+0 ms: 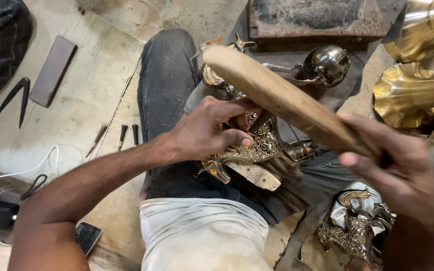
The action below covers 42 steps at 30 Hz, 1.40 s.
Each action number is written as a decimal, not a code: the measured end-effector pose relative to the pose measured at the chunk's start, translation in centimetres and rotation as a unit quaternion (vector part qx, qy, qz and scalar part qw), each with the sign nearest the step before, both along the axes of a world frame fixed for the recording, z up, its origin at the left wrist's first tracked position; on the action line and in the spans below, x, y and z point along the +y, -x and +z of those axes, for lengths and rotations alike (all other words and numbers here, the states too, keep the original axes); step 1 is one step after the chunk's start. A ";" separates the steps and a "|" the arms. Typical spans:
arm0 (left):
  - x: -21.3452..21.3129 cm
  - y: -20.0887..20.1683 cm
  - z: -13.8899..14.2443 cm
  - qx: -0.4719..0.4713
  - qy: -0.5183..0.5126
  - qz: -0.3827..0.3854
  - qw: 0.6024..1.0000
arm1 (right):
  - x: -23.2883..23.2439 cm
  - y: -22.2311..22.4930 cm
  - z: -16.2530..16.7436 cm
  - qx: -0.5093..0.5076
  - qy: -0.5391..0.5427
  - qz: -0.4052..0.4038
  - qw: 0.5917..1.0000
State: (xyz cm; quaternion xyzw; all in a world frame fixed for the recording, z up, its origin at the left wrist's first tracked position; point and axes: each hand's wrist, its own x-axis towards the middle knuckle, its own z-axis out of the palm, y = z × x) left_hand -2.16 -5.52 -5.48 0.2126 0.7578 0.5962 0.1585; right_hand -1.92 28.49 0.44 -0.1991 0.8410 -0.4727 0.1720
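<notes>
My left hand [212, 130] pinches a thin dark chisel [260, 122] against an ornate brass piece [257, 148] with scrollwork that lies across my lap. My right hand [398, 168] is closed around the near end of a long wooden mallet [277, 95], which is raised slantwise above the brass piece. A wooden block [254, 175] sticks out under the brass piece. My legs in dark trousers [169, 90] stretch away from me.
Small chisels [121, 136] and a compass-like tool [13, 100] lie on the floor at left beside a flat dark stone [52, 70]. A phone [87, 236] lies near my left elbow. Polished brass vessels [418, 90] stand at right, with more ornate brass parts [352, 226] below them. A metal block [317, 17] sits ahead.
</notes>
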 end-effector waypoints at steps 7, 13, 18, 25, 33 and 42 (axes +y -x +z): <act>-0.3 0.0 -0.3 0.011 0.000 -0.008 1.000 | 1.0 -0.5 -0.9 -0.032 -0.009 -0.049 0.998; -0.3 -0.1 -0.5 0.026 -0.066 -0.016 0.997 | -0.5 -0.2 1.4 0.036 0.058 -0.114 0.991; -0.2 -0.1 -0.7 0.011 -0.058 -0.014 0.998 | -0.8 0.7 2.2 0.011 0.009 -0.054 0.998; -0.4 0.1 -0.6 0.016 -0.027 -0.020 0.999 | -1.1 0.9 2.0 0.054 -0.102 -0.009 0.993; -0.3 0.2 -0.4 0.017 -0.054 -0.016 0.998 | -0.7 0.4 1.2 0.056 0.012 -0.003 0.998; -0.4 0.3 -0.4 0.062 -0.047 -0.016 0.997 | 1.1 -0.7 -0.2 0.020 0.015 -0.059 0.998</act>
